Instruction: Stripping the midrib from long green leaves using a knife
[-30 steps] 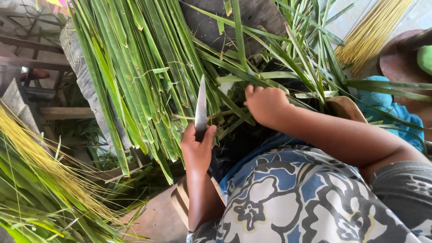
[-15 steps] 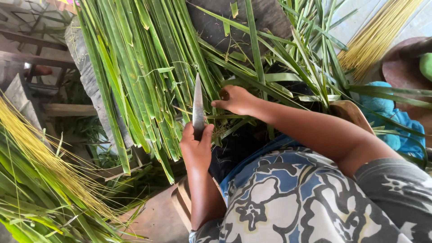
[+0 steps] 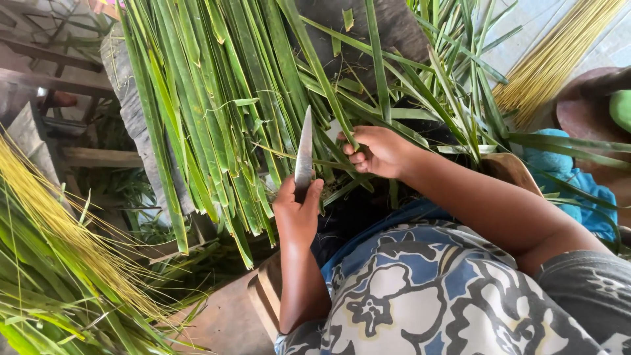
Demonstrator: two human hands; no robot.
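Head view, looking down: left hand (image 3: 297, 213) wrapped tight around a knife (image 3: 303, 154), blade up among a hanging green leaf bundle (image 3: 210, 112). Right hand (image 3: 378, 151) just beside, fingers curled and pinching one long green leaf (image 3: 315, 62). Yellowish midribs (image 3: 552, 56) far right; blue cloth (image 3: 559, 164) beyond the forearm.

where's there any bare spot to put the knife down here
Little bare room. One patch of brown surface lies low in view, between the left forearm and the pile of yellow-green strips. A dark bare patch shows up top among the green leaves. Around the knife and both hands it is crowded.
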